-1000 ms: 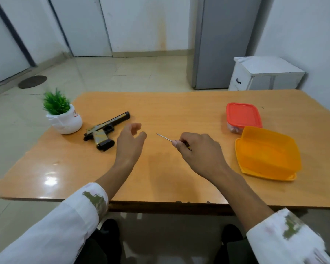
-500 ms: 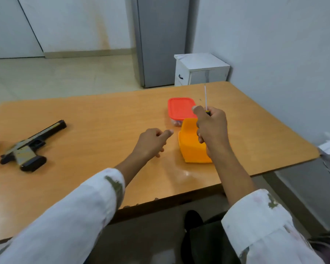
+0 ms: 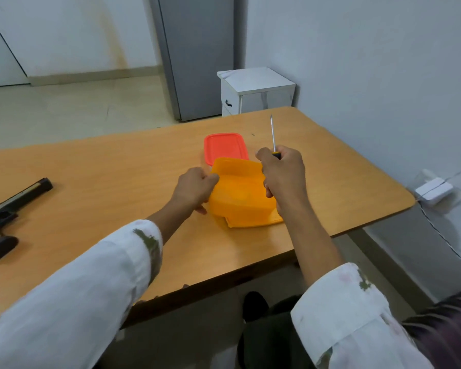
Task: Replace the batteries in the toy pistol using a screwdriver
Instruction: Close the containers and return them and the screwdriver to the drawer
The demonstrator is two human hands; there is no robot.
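Observation:
My right hand (image 3: 284, 173) grips the handle of a thin screwdriver (image 3: 272, 134), whose metal shaft points up and away. The orange box (image 3: 240, 193) sits between my hands, tilted up off its orange lid (image 3: 253, 222). My left hand (image 3: 194, 189) grips the box's left edge, and my right hand lies against its right side. The toy pistol (image 3: 10, 206), black and tan, lies at the far left of the wooden table (image 3: 117, 171), partly cut off by the frame edge.
A box with a red lid (image 3: 225, 146) stands just behind the orange box. Beyond the table are a small white cabinet (image 3: 254, 91) and a grey fridge (image 3: 197, 54). The table's right corner (image 3: 405, 198) is close to the wall.
My view has swung right, away from the pistol. My left hand has reached the orange box and taken its left edge; the box is now tilted up off its lid. The screwdriver stays in my right hand.

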